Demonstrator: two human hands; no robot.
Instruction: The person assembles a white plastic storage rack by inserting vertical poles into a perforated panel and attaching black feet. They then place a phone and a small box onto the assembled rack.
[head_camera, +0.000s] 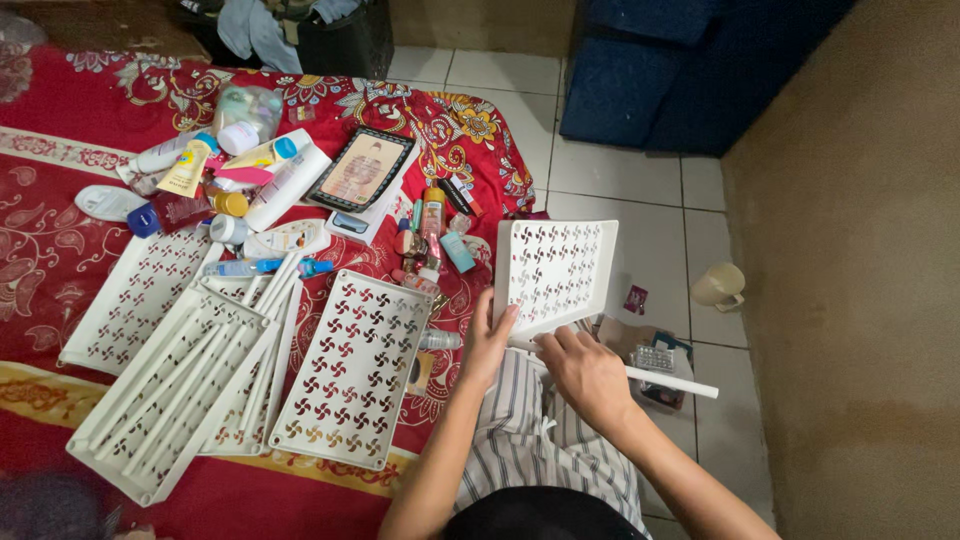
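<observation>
**Hands on a white shelf panel**

At centre frame the left hand (487, 345) grips the edge of a white perforated panel (556, 272), held upright. The right hand (585, 375) closes round a white rod (668, 380), apparently meeting the panel's lower edge. More panels (355, 370) lie on the red bedspread (60, 250) at left.

White shelf panel (556, 272) pierced with pinwheel cut-outs; red bedspread (60, 250) with gold and white floral paisley; grey-and-white striped trousers (520, 440); dark blue cushions (690, 70); pale floor tiles (620, 190).
</observation>
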